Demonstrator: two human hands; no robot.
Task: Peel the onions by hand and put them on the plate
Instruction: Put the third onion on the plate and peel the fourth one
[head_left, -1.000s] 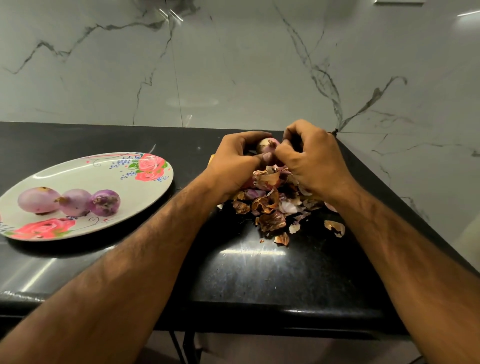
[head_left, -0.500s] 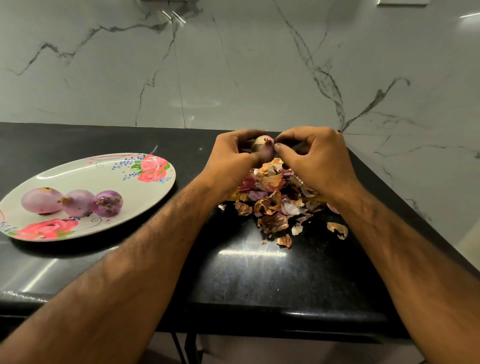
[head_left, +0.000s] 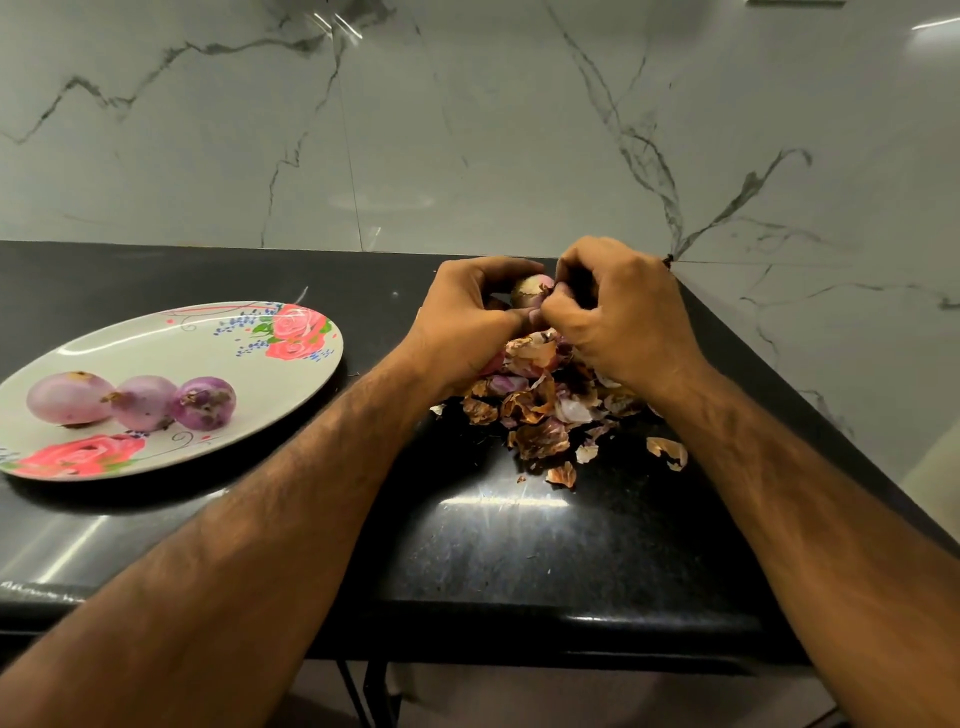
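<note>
Black counter, hands gripping onion — 3 on plate

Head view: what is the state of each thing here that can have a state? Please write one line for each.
held onion: in the air, gripped by both hands.
left hand: grips the held onion.
right hand: fingers curled, pinches the held onion's skin.
three onions: peeled, in a row on the plate.
plate: flat on the counter.
peels: loose heap on the counter.

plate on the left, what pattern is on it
The plate is off-white with pink-red roses, green leaves and small blue sprigs; seen in the head view.
</note>
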